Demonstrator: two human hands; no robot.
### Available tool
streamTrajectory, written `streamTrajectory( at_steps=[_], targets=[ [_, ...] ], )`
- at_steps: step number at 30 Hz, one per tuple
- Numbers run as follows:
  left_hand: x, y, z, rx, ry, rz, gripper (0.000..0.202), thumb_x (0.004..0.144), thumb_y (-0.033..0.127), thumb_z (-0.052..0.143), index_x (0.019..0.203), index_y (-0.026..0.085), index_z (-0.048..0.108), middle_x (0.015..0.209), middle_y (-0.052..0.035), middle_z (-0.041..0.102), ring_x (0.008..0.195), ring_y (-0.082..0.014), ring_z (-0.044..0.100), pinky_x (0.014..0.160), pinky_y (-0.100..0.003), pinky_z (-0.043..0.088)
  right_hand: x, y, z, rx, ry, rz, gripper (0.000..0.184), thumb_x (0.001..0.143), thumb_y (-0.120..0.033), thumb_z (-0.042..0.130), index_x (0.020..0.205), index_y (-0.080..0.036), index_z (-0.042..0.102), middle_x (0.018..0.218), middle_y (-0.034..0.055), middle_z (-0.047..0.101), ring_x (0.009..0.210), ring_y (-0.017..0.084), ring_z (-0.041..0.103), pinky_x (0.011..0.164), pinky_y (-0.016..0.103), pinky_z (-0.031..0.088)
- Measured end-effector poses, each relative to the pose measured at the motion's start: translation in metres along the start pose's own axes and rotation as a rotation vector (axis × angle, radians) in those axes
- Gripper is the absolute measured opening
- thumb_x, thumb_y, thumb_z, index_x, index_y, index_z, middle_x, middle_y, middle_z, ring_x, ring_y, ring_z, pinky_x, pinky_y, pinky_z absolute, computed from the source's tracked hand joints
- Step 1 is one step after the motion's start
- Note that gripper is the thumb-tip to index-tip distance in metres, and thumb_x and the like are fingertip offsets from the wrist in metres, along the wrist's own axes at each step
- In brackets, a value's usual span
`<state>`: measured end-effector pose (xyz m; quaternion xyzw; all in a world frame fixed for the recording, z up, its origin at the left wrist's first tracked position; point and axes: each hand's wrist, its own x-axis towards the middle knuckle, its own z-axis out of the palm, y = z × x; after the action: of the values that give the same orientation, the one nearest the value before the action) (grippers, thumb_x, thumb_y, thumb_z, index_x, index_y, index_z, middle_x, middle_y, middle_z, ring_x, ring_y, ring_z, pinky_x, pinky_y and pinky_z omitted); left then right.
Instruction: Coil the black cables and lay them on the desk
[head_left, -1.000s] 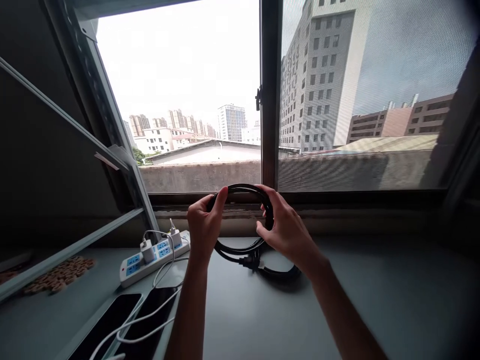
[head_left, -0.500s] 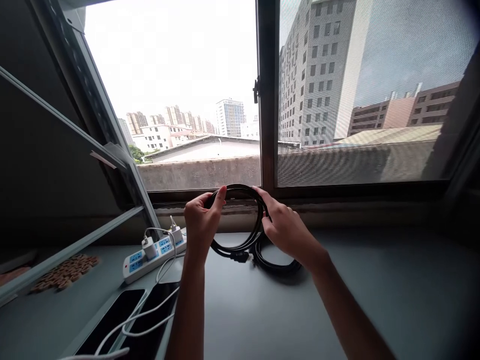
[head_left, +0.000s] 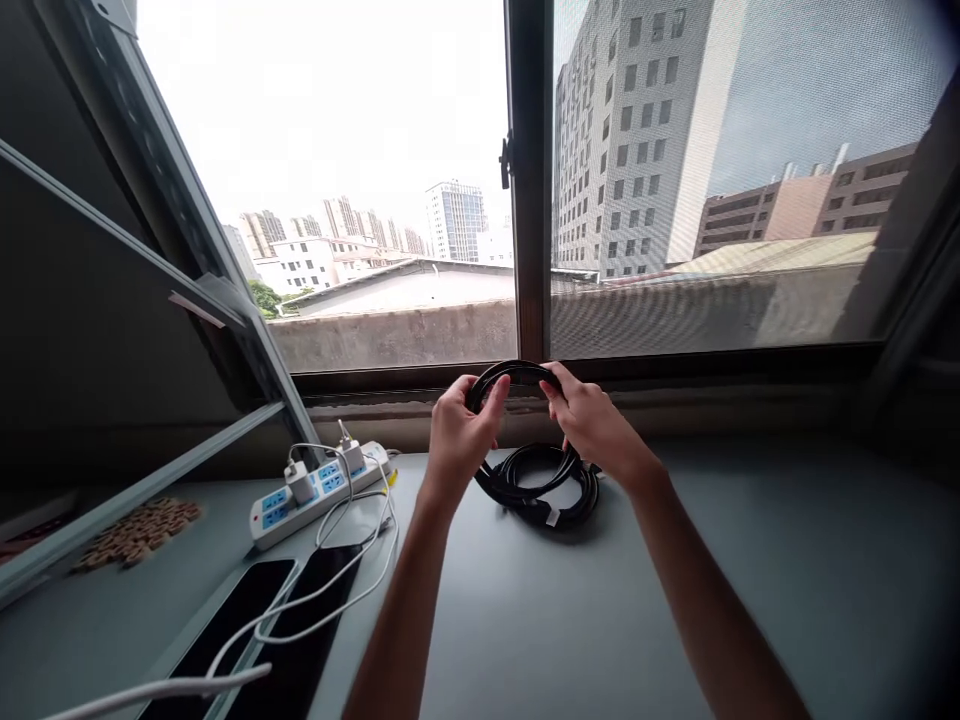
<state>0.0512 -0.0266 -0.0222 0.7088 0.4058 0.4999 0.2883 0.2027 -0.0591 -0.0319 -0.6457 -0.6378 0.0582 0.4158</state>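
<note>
Since the earlier frame the black cable (head_left: 536, 480) has gathered into a tighter coil, and both hands have drawn closer together and shifted right. The left hand (head_left: 459, 435) and right hand (head_left: 596, 425) each have their grip closed on the raised top loop (the lower turns rest on the desk (head_left: 750, 560)), just below the window sill (head_left: 712, 400). Bare desk lies open to the right; a power strip (head_left: 319, 490) and two phones (head_left: 262, 630) sit to the left.
</note>
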Motion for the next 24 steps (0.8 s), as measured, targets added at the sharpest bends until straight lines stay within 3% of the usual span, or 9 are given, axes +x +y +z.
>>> streamTrajectory(
  at_steps=[3,8,12,16,19,22,24],
  targets=[
    [-0.001,-0.006,0.003,0.218,-0.073,-0.065,0.045,0.076,0.052,0.056,0.104,0.018,0.047,0.057,0.0019,0.058,0.05,-0.0158,0.059,0.049,-0.023,0.042,0.006,0.016,0.0,0.078,-0.013,0.119,0.03,0.096,-0.034,0.031,0.119,-0.022,0.047,0.071,0.0024,0.059,0.038,0.011,0.052,0.032,0.018,0.029],
    [0.006,-0.04,0.024,0.424,-0.492,-0.284,0.031,0.089,0.03,0.03,0.111,0.011,0.042,0.064,-0.0046,0.065,0.042,-0.0156,0.059,0.047,-0.025,0.045,0.018,0.052,0.007,0.022,-0.085,0.247,0.029,0.092,-0.023,0.04,0.119,-0.019,0.05,0.071,0.0027,0.063,0.042,0.01,0.054,0.034,0.017,0.036],
    [0.01,-0.075,0.052,0.521,-0.479,-0.31,0.035,0.085,0.017,0.033,0.116,0.003,0.041,0.092,-0.0187,0.067,0.053,-0.0182,0.064,0.056,-0.029,0.048,0.025,0.08,0.021,-0.079,-0.214,0.336,0.039,0.084,-0.014,0.054,0.123,-0.021,0.052,0.081,0.0023,0.065,0.053,0.01,0.06,0.049,0.019,0.047],
    [0.001,-0.098,0.076,0.637,-0.469,-0.323,0.053,0.08,0.008,0.041,0.131,-0.001,0.03,0.101,-0.0223,0.065,0.087,-0.0258,0.066,0.075,-0.033,0.047,0.028,0.098,0.042,-0.202,-0.307,0.429,0.029,0.09,-0.026,0.056,0.117,-0.016,0.055,0.098,0.0063,0.062,0.07,0.012,0.062,0.065,0.028,0.053],
    [-0.006,-0.107,0.09,0.726,-0.443,-0.324,0.061,0.081,0.009,0.044,0.138,-0.002,0.022,0.103,-0.0251,0.064,0.101,-0.0297,0.061,0.081,-0.037,0.046,0.028,0.105,0.052,-0.245,-0.362,0.458,0.028,0.091,-0.031,0.055,0.113,-0.014,0.055,0.103,0.0068,0.06,0.082,0.016,0.061,0.071,0.032,0.053],
    [-0.01,-0.109,0.098,0.79,-0.389,-0.306,0.059,0.087,0.016,0.04,0.141,0.001,0.021,0.102,-0.024,0.064,0.097,-0.0283,0.062,0.079,-0.035,0.047,0.029,0.109,0.052,-0.272,-0.377,0.45,0.029,0.09,-0.029,0.056,0.114,-0.014,0.055,0.105,0.007,0.059,0.087,0.017,0.06,0.074,0.035,0.053],
    [-0.01,-0.108,0.1,0.828,-0.342,-0.266,0.057,0.09,0.021,0.038,0.142,0.005,0.02,0.112,-0.0248,0.059,0.1,-0.0279,0.061,0.081,-0.035,0.046,0.031,0.11,0.052,-0.303,-0.363,0.446,0.027,0.089,-0.029,0.057,0.112,-0.014,0.056,0.105,0.0067,0.059,0.089,0.018,0.06,0.078,0.037,0.051]
  ],
)
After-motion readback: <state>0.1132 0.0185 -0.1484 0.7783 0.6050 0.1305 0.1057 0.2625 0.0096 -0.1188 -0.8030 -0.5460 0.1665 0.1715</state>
